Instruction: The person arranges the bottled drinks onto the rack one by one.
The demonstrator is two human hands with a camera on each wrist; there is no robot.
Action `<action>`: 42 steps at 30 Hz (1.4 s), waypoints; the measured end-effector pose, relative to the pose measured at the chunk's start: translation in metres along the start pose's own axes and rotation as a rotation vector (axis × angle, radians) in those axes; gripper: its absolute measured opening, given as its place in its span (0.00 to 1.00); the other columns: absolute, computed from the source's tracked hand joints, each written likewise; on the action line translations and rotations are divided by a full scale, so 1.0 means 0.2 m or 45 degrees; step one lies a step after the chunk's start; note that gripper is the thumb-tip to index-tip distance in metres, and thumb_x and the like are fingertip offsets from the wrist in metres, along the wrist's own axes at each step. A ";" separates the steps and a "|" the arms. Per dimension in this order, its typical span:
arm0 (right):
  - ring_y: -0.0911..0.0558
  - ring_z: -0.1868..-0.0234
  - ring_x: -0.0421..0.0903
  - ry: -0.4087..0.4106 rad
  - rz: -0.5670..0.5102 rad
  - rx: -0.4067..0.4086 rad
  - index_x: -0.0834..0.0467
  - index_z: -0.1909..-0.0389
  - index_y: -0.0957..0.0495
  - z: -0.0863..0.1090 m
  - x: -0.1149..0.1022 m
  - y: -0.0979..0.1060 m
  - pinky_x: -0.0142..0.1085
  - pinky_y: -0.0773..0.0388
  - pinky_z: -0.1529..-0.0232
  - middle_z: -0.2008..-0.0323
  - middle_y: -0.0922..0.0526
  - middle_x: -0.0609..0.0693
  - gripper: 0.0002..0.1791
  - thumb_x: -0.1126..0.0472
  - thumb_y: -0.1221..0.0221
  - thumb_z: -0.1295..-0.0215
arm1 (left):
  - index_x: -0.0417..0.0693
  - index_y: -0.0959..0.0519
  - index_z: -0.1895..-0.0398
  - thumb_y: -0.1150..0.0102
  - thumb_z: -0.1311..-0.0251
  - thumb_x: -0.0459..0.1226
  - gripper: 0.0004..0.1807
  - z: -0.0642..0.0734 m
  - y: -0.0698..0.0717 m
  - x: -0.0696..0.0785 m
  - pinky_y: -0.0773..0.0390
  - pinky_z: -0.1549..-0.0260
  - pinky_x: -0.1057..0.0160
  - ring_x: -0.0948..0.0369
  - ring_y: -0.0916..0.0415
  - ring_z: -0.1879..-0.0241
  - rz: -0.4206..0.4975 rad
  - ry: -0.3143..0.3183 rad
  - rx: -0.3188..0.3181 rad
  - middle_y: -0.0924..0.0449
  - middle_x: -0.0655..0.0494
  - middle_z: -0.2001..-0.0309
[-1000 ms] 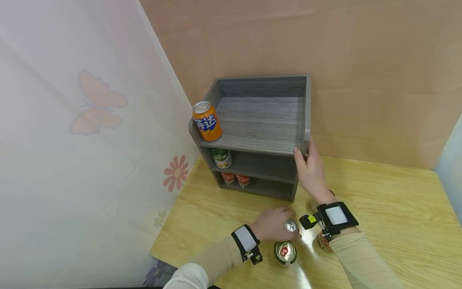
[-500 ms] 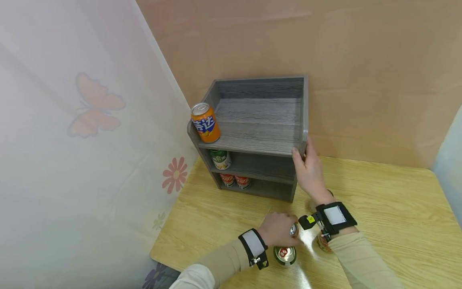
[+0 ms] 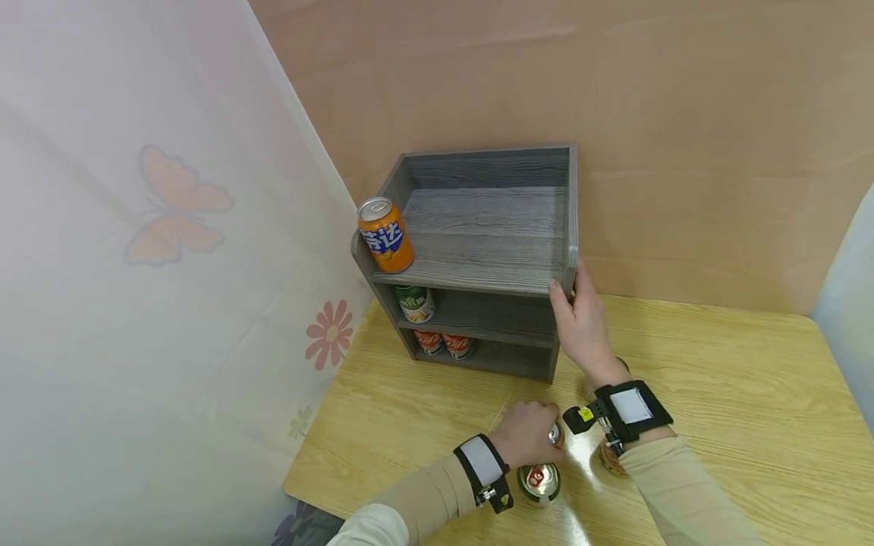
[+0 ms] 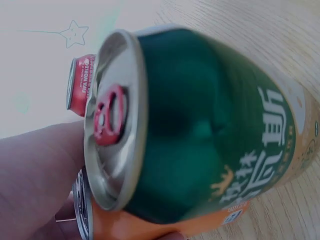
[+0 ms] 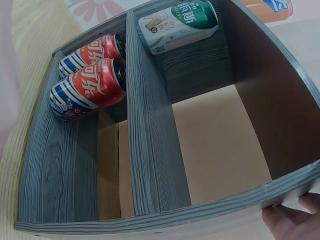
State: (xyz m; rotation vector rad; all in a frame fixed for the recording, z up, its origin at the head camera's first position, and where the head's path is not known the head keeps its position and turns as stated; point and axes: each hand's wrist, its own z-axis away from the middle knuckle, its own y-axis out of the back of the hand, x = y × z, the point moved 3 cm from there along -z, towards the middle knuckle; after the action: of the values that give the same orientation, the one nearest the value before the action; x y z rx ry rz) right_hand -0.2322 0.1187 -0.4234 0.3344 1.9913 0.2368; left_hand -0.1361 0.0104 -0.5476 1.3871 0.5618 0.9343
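My left hand (image 3: pixel 529 434) grips an orange can (image 4: pixel 145 222) standing on the table; only part of its silver top and side shows in the head view. Right beside it stands a green can (image 4: pixel 200 125) with a red pull tab, overlapping the orange one in the left wrist view. My right hand (image 3: pixel 586 330) holds the right side panel of a grey wooden shelf (image 3: pixel 485 254), thumb at the front edge. An orange Fanta can (image 3: pixel 386 236) is on the top board at the left. A green and white can (image 5: pixel 180 26) stands on the middle level, and two red cola cans (image 5: pixel 90 90) on the bottom.
Partly behind my right forearm, another can (image 3: pixel 612 459) stands on the wooden table (image 3: pixel 737 425). A red can (image 4: pixel 82 82) shows past the green one in the left wrist view. A patterned white sheet (image 3: pixel 205 341) borders the left, and a brown backdrop (image 3: pixel 696 152) the rear.
My left hand has shifted slightly right around the orange can, its fingers drawing in closer. The right hand stays on the shelf panel. The head view has tilted a little.
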 end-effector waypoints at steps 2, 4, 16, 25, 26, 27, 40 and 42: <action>0.37 0.28 0.60 0.003 0.004 0.002 0.53 0.18 0.54 0.00 0.00 0.00 0.63 0.34 0.37 0.25 0.41 0.61 0.34 0.53 0.54 0.18 | 0.56 0.18 0.60 0.22 0.54 0.57 0.24 0.00 0.00 -0.01 0.30 0.81 0.72 0.71 0.28 0.74 0.037 -0.009 -0.002 0.23 0.69 0.71; 0.36 0.28 0.60 0.004 0.012 0.006 0.53 0.18 0.54 0.00 0.00 0.00 0.63 0.34 0.38 0.25 0.40 0.61 0.35 0.53 0.54 0.18 | 0.55 0.17 0.57 0.21 0.54 0.57 0.26 0.00 0.00 -0.01 0.29 0.81 0.73 0.72 0.27 0.74 0.073 -0.010 -0.003 0.22 0.68 0.70; 0.37 0.28 0.60 0.003 -0.010 0.003 0.52 0.18 0.52 0.00 -0.01 0.00 0.63 0.35 0.37 0.25 0.40 0.61 0.34 0.53 0.53 0.19 | 0.52 0.20 0.53 0.21 0.54 0.52 0.27 0.02 0.09 -0.09 0.32 0.82 0.74 0.72 0.30 0.77 0.127 0.038 0.058 0.25 0.68 0.73; 0.36 0.28 0.60 0.001 -0.018 0.003 0.53 0.18 0.52 0.00 -0.01 0.00 0.63 0.34 0.37 0.25 0.39 0.61 0.34 0.54 0.54 0.19 | 0.49 0.18 0.49 0.20 0.54 0.43 0.27 0.06 0.22 -0.21 0.29 0.76 0.77 0.73 0.27 0.72 0.354 0.041 0.076 0.21 0.66 0.68; 0.36 0.28 0.60 0.004 -0.017 0.003 0.53 0.18 0.52 0.00 -0.02 0.01 0.63 0.34 0.37 0.25 0.39 0.61 0.34 0.54 0.54 0.19 | 0.49 0.18 0.50 0.20 0.54 0.42 0.26 0.07 0.24 -0.23 0.28 0.75 0.76 0.72 0.27 0.72 0.368 0.045 0.087 0.20 0.66 0.68; 0.36 0.28 0.60 0.005 -0.020 0.002 0.53 0.18 0.52 0.00 -0.02 0.01 0.63 0.34 0.37 0.26 0.39 0.62 0.34 0.54 0.54 0.19 | 0.49 0.18 0.50 0.20 0.54 0.42 0.26 0.07 0.27 -0.25 0.27 0.73 0.75 0.72 0.26 0.71 0.377 0.043 0.106 0.19 0.65 0.67; 0.37 0.28 0.62 0.015 -0.017 0.003 0.54 0.18 0.54 0.00 -0.03 0.01 0.65 0.34 0.38 0.25 0.41 0.62 0.35 0.56 0.53 0.19 | 0.46 0.17 0.46 0.16 0.56 0.40 0.31 0.15 0.55 -0.42 0.22 0.65 0.72 0.67 0.19 0.63 0.464 0.037 0.259 0.15 0.58 0.57; 0.37 0.28 0.62 0.014 -0.022 -0.001 0.53 0.18 0.54 0.00 -0.03 0.01 0.65 0.35 0.38 0.25 0.41 0.62 0.35 0.56 0.53 0.19 | 0.46 0.17 0.46 0.16 0.56 0.40 0.31 0.17 0.58 -0.43 0.21 0.65 0.72 0.67 0.19 0.62 0.466 0.022 0.278 0.15 0.58 0.56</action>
State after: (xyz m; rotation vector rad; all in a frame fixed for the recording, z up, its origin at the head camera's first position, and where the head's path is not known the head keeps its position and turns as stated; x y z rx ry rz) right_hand -0.2295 0.1181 -0.4189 0.3158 2.0045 0.2289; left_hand -0.1814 -0.0879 -0.4455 1.7160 0.4392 1.2048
